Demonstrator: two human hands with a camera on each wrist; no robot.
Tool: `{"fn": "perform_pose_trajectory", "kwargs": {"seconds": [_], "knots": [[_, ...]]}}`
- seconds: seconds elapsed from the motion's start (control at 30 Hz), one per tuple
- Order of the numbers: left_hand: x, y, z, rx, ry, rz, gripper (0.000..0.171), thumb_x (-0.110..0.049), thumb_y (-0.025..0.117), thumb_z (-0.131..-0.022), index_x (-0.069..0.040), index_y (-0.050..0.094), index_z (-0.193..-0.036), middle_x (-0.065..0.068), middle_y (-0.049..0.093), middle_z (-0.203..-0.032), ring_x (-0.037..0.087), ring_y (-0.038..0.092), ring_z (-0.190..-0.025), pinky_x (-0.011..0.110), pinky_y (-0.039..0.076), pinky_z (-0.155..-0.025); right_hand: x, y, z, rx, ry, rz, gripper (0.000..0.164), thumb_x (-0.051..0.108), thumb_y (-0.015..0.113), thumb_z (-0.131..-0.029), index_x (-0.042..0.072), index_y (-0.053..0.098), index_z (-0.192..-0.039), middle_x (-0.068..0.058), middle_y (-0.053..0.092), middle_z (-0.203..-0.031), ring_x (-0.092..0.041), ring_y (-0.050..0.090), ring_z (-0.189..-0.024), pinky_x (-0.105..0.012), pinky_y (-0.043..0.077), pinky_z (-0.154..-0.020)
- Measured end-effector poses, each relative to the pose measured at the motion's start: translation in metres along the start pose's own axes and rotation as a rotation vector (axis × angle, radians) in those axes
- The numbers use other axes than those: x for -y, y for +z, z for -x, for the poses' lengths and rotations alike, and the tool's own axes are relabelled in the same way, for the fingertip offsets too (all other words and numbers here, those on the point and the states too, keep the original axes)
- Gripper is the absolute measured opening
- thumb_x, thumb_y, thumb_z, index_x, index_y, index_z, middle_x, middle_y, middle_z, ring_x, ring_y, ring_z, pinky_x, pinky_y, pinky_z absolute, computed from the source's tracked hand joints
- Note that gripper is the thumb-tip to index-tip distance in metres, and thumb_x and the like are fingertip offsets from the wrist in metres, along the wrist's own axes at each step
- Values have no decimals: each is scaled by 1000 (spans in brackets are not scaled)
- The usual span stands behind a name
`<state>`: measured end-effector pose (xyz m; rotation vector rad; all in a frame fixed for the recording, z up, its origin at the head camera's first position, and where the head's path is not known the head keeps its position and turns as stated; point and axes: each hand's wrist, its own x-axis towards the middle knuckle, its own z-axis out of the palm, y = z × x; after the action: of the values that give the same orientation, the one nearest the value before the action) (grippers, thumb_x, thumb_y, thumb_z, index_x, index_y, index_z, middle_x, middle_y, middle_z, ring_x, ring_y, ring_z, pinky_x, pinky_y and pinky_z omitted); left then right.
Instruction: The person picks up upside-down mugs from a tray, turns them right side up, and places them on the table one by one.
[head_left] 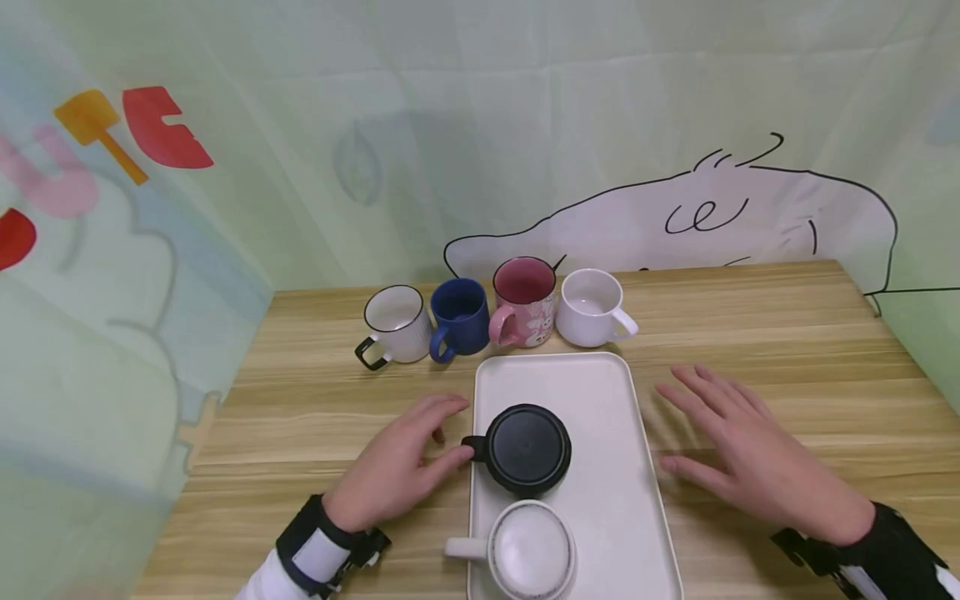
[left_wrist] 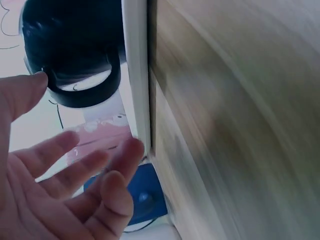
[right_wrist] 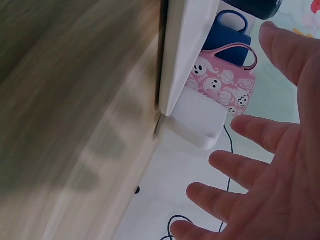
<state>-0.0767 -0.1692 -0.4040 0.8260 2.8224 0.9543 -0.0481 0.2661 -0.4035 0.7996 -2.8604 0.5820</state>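
A black mug [head_left: 528, 448] stands upside down on the white tray [head_left: 600, 400], its handle pointing left over the tray's edge. The thumb of my left hand [head_left: 401, 462] is right at that handle, while the other fingers are spread loosely beside it. Nearer to me on the same tray, a white mug [head_left: 531, 550] also sits bottom up with its handle to the left. My right hand [head_left: 750, 450] hovers off the tray's right side, fingers spread and nothing held. In the left wrist view the black mug's handle [left_wrist: 87, 97] shows beside the thumb tip.
Behind the tray, upright mugs stand in a row: white with black rim [head_left: 401, 329], blue [head_left: 463, 317], pink patterned [head_left: 528, 308] and plain white [head_left: 592, 308]. They stand on a wooden table [head_left: 750, 325]. A printed curtain [head_left: 480, 150] hangs behind and to the left.
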Motion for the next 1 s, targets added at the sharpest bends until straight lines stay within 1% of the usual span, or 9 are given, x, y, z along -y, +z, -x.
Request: {"fn": "perform_pose_trajectory", "kwargs": {"seconds": [0.03,0.07,0.2,0.27,0.37,0.57,0.67,0.77,1.0], "knots": [[-1,1,-1,14,6,24,50,-33,76,-101,-11,63,-144,1,63,-139,10,65,-93,34,59,-82,0,0,1,8,4,1,84,49,81,-94,16,44,-162,-19,34,-168,-51,32,-151,-70,20,-122],[-1,1,-1,25,12,42,46,-32,76,-101,-12,65,-142,-2,65,-133,8,63,-89,32,58,-78,-1,1,2,16,7,3,84,50,80,-94,17,43,-162,-19,34,-169,-51,31,-151,-70,19,-122],[-3,3,-2,72,6,111,27,-29,72,-104,-15,73,-128,-9,69,-112,4,60,-84,29,56,-74,-2,4,5,30,13,17,86,53,79,-94,18,42,-163,-19,34,-169,-50,30,-152,-71,18,-122],[-3,4,-3,95,-5,138,21,-29,69,-106,-17,74,-122,-11,67,-108,5,60,-85,29,56,-75,-3,5,6,27,12,19,86,53,79,-94,18,43,-163,-19,35,-168,-50,30,-152,-71,18,-122],[-4,6,-4,140,-19,179,18,-28,66,-108,-18,73,-121,-12,66,-106,7,60,-87,29,55,-77,-3,7,7,19,11,13,86,53,79,-93,18,42,-163,-19,35,-168,-50,31,-152,-71,19,-122],[-5,10,-7,203,-5,264,14,-26,62,-110,-19,70,-118,-10,62,-96,10,57,-83,28,50,-72,-3,10,9,19,11,-14,86,52,80,-93,17,43,-163,-18,35,-168,-49,30,-153,-70,20,-122],[-6,13,-7,212,-3,292,12,-27,61,-110,-19,69,-115,-9,59,-92,9,56,-82,27,49,-71,-2,10,9,15,9,-23,85,52,80,-93,17,44,-162,-18,35,-168,-50,31,-152,-70,22,-121],[-5,14,-7,204,-11,306,10,-26,62,-110,-19,68,-113,-9,58,-89,9,55,-79,27,49,-69,-1,9,8,9,5,-24,84,51,81,-93,17,45,-161,-18,36,-167,-50,32,-151,-70,23,-121],[-4,15,-8,144,0,341,7,-24,64,-109,-19,68,-109,-9,56,-85,8,54,-74,25,46,-64,0,7,8,7,0,-24,83,51,81,-93,17,47,-160,-18,38,-166,-49,33,-151,-70,25,-120]]}}
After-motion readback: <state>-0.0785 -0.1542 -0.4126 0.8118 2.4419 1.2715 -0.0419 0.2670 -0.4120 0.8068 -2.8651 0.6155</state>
